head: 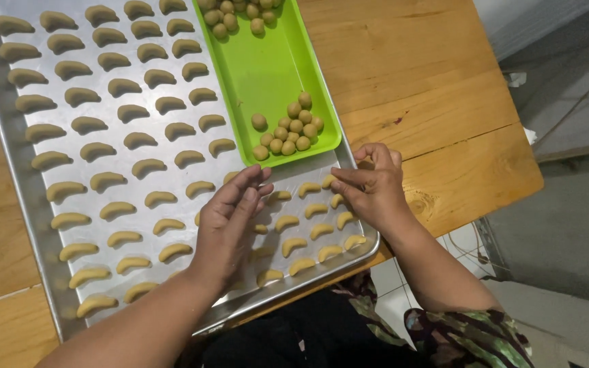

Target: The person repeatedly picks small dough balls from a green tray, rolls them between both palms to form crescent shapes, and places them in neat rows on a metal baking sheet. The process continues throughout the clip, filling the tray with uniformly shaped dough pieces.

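Crescent dough pieces (285, 222) lie in rows across the metal baking tray (18, 170), filling nearly all of it, w/ both hands over the near right corner. Left hand (230, 221) hovers palm-down, fingers straight and held close together, tips pointing toward the green tray; it holds nothing I can see and covers a few crescents beneath it. Right hand (373, 187) sits at the tray's right rim, fingers curled inward w/ thumb and fingertips drawn together; can't tell if a bit of dough is pinched there, too small to make out. Crescents lie just beside its fingertips, approx. two short columns between the two hands.

Beyond the hands, a bright green plastic tray (267, 75) rests on the baking tray's right part, its near edge close to both sets of fingertips. Inside it: a cluster of small dough balls (291, 129) at the near end, another bunch at the far end, bare green btw. them.

Everything stands on a wooden table (417, 68). Grey floor shows to the right; patterned sleeve on the right arm at bottom.
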